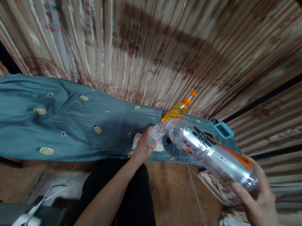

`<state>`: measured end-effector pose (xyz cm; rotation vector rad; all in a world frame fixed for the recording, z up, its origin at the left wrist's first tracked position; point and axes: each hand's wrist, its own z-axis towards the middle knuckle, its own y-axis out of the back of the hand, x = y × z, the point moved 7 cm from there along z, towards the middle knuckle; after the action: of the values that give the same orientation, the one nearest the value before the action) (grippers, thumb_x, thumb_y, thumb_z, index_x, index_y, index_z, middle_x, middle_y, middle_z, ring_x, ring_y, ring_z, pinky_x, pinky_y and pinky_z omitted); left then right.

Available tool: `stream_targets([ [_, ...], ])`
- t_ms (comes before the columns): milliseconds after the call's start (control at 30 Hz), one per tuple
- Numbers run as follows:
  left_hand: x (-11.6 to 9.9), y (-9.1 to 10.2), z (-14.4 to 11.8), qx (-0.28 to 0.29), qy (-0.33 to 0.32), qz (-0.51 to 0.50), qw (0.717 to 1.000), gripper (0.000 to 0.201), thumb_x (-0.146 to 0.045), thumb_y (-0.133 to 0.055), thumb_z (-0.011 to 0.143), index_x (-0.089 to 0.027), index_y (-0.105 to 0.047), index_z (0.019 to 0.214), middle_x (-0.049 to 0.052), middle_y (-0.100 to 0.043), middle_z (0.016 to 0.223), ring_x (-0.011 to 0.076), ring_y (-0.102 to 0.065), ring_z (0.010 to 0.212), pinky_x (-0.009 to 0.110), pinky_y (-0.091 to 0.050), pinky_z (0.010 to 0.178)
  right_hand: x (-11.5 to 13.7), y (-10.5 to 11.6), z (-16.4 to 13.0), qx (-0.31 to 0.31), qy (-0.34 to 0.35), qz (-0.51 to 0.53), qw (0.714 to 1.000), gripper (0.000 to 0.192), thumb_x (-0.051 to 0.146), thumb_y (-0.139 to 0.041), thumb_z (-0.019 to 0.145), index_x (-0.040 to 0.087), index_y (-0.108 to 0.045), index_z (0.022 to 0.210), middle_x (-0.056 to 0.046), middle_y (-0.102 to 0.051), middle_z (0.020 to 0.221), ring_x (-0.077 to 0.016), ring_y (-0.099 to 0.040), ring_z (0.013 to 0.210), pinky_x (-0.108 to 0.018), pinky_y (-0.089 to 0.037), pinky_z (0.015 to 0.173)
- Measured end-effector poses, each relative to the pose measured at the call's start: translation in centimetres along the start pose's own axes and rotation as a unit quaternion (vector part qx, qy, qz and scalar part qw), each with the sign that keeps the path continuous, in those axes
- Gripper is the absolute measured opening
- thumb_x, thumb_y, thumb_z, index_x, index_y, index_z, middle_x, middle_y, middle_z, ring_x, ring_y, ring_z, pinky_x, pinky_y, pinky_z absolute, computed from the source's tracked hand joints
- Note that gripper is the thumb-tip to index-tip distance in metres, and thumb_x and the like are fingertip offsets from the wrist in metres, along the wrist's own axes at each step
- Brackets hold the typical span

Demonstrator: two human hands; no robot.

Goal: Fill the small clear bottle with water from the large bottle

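Bed (28, 123): teal sheet, spans the left and centre, against the striped curtain.
Large bottle (212, 153): clear plastic, orange-and-black label; long axis tilted, base low at right, neck high at left.
Right hand (255, 203): fingers wrapped closed under the large bottle's base end.
Small bottle (157, 133): clear, held over the bed edge; its mouth meets the large bottle's neck.
Left hand (142, 149): fingers closed round the small bottle, nearer to the joint of the two mouths than the right hand.
Pump bottle (178, 109): orange, just behind both necks.
Blue device (223, 130): on the bed, right of the pump bottle.
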<state>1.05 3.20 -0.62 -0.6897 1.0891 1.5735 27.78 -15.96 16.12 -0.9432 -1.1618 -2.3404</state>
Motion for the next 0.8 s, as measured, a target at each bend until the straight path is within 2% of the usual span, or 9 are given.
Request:
stream_targets([
  [300, -0.27, 0.10, 0.04, 0.013, 0.016, -0.006, 1.000, 0.070, -0.017, -0.070, 0.076, -0.023, -0.042, 0.141, 0.011, -0.061, 0.141, 0.0289, -0.061, 0.127, 0.044, -0.050, 0.107, -0.02, 0.09, -0.04, 0.006, -0.004, 0.014, 1.000, 0.082, 0.057, -0.082, 0.067, 0.024, -0.056, 0.137, -0.011, -0.060, 0.135, -0.0412, -0.054, 0.126, -0.056, -0.036, 0.110],
  [500, -0.43, 0.11, 0.09, 0.020, 0.015, -0.010, 1.000, 0.070, -0.017, -0.069, 0.077, -0.020, -0.041, 0.140, 0.013, -0.061, 0.141, 0.0299, -0.061, 0.126, 0.045, -0.050, 0.107, 0.13, 0.00, -0.03, 0.002, 0.011, 0.003, 1.000, 0.080, 0.056, -0.081, 0.068, 0.024, -0.057, 0.138, -0.011, -0.061, 0.135, -0.0390, -0.055, 0.125, -0.053, -0.038, 0.111],
  [800, -0.22, -0.06, 0.09, 0.019, 0.013, -0.010, 1.000, 0.071, -0.017, -0.070, 0.076, -0.022, -0.041, 0.141, 0.011, -0.060, 0.143, 0.0294, -0.060, 0.128, 0.044, -0.050, 0.108, -0.69, 0.21, 0.01, 0.006, 0.012, 0.015, 1.000, 0.077, 0.058, -0.078, 0.070, 0.028, -0.058, 0.138, -0.008, -0.063, 0.134, -0.0362, -0.059, 0.121, -0.051, -0.045, 0.107],
])
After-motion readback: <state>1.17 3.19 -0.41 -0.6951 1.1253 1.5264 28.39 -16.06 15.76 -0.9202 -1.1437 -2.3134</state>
